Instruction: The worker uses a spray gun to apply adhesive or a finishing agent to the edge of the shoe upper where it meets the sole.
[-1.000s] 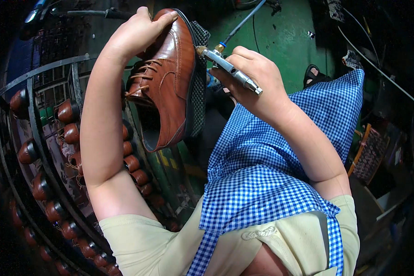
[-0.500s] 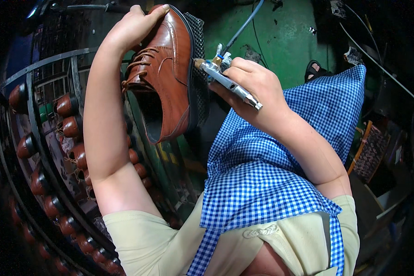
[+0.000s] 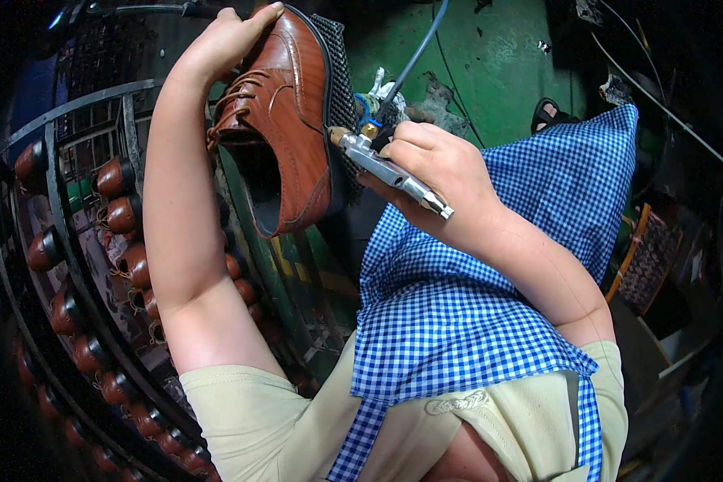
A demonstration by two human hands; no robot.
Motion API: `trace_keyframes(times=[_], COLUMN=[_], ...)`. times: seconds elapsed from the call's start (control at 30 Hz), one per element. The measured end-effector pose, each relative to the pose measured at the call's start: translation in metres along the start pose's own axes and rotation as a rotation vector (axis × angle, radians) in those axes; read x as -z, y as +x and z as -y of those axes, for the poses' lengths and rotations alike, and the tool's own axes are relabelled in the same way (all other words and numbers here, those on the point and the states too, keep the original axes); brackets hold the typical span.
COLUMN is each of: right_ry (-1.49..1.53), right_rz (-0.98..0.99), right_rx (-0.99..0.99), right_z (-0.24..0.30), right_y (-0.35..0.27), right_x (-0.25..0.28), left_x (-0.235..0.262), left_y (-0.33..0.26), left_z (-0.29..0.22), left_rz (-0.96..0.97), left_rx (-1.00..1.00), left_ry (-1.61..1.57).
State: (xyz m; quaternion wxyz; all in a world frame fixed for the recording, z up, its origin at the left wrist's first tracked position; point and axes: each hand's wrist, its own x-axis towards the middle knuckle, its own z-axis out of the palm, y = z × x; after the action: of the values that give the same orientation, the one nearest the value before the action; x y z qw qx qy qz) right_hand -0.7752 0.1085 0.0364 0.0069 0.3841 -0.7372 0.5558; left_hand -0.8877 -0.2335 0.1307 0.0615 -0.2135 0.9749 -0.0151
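A brown leather lace-up shoe (image 3: 301,120) with a dark sole is held up by its toe in my left hand (image 3: 231,44). The thumb lies over the toe and the other fingers are hidden behind it. My right hand (image 3: 446,165) is closed around a silver spray gun (image 3: 390,170) with a brass nozzle. That nozzle points left at the sole edge near the heel, very close to it; whether they touch I cannot tell. A blue-grey hose (image 3: 414,60) runs up from the gun. Behind the sole shows a dark mesh surface (image 3: 341,60).
On the left, a metal rack (image 3: 64,209) carries rows of similar brown shoes (image 3: 112,178). The floor (image 3: 506,72) is green, with a sandalled foot (image 3: 546,116) at the right. A blue checked apron (image 3: 458,337) covers my front. Cables (image 3: 659,100) hang at the far right.
The shoe has shifted slightly up and left and tilted a little. My right hand with the spray gun has moved slightly down and left, its nozzle now lower along the sole edge.
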Motion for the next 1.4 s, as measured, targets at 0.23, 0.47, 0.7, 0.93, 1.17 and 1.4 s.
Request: trace_keyframes(times=[0.23, 0.47, 0.7, 0.93, 1.17, 1.4], right_ry=[0.012, -0.237, -0.261, 0.221, 0.304, 0.397], right_rz=[-0.003, -0.146, -0.16, -0.027, -0.086, -0.027], right_rx=[0.022, -0.062, -0.043, -0.312, -0.359, -0.299], right_z=[0.007, -0.028, -0.121, -0.16, -0.161, -0.219], right_y=[-0.006, -0.005, -0.01, 0.007, 0.047, 0.074], right_x=[0.004, 0.036, 0.041, 0.028, 0.012, 0.044], left_x=[0.001, 0.021, 0.024, -0.027, -0.021, -0.023], left_y=[0.007, -0.046, -0.24, -0.245, -0.36, -0.53], left_z=[0.006, -0.008, -0.003, -0.039, 0.042, 0.048], left_rz=[0.072, 0.02, -0.415, -0.375, -0.376, -0.376], left_rx=[0.027, 0.056, -0.472, -0.752, -0.397, 0.189], left_ry=[-0.077, -0.373, -0.483, -0.38, -0.915, -0.583])
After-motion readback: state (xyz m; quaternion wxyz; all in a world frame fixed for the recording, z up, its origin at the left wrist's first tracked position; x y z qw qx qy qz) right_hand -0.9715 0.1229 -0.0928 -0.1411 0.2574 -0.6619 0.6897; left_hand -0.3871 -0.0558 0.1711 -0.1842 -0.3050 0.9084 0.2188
